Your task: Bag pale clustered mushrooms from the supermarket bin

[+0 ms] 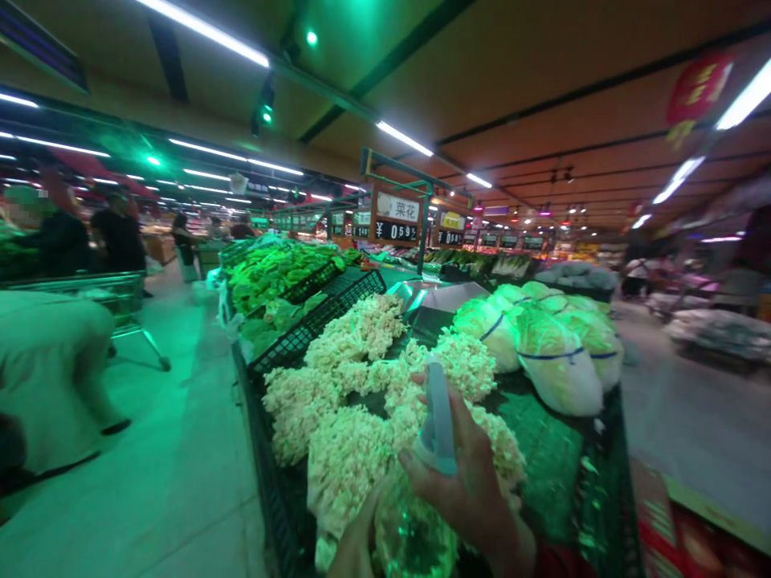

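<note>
My right hand point(467, 478) grips the pale blue head of a spray bottle point(438, 417), its fingers curled round the trigger. My left hand point(355, 542) supports the clear bottle body point(413, 538) from the lower left, at the bottom edge of the view. The bottle is held over a heap of loose cauliflower point(355, 377) lying in a black display bin point(265, 449). Banded napa cabbages point(557, 357) lie just to the right of the cauliflower.
Green leafy vegetables point(274, 269) fill the bins behind, under hanging price signs point(396, 218). A shopping cart point(120, 301) and several people stand in the left aisle. A person in pale trousers point(51, 361) is close at the left. Another aisle runs along the right.
</note>
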Action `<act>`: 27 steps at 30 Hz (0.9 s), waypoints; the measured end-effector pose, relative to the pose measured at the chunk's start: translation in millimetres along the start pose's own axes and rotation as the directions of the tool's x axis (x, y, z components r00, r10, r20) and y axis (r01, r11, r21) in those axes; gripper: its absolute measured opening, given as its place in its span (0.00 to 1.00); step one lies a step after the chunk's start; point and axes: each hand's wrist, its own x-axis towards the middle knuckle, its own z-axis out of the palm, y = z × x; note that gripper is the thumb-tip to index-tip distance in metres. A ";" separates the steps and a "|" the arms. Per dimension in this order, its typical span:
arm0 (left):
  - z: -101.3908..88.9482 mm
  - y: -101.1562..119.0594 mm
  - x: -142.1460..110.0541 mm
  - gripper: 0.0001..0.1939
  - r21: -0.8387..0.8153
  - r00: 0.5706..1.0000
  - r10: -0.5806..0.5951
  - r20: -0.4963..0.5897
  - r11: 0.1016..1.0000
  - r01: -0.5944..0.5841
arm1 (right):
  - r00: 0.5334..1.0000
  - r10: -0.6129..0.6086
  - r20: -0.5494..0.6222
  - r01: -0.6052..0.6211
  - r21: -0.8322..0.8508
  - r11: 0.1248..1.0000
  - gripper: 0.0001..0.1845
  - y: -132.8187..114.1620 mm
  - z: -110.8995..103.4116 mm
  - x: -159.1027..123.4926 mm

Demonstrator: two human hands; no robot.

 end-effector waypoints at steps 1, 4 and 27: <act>-2.6 3.4 1.9 0.51 -0.022 1.000 0.001 0.026 1.000 -0.001 | 1.000 0.007 -0.004 -0.007 -0.008 1.000 0.40 -1.6 2.0 0.7; -8.4 16.8 6.1 0.57 -0.121 0.996 0.026 0.084 0.992 -0.016 | 0.999 0.035 -0.003 -0.035 -0.043 0.998 0.42 -8.0 5.6 1.6; -9.3 15.3 6.0 0.60 -0.277 0.997 -0.028 0.069 0.960 0.046 | 0.997 0.003 0.080 0.002 -0.062 0.998 0.36 -19.7 21.2 13.3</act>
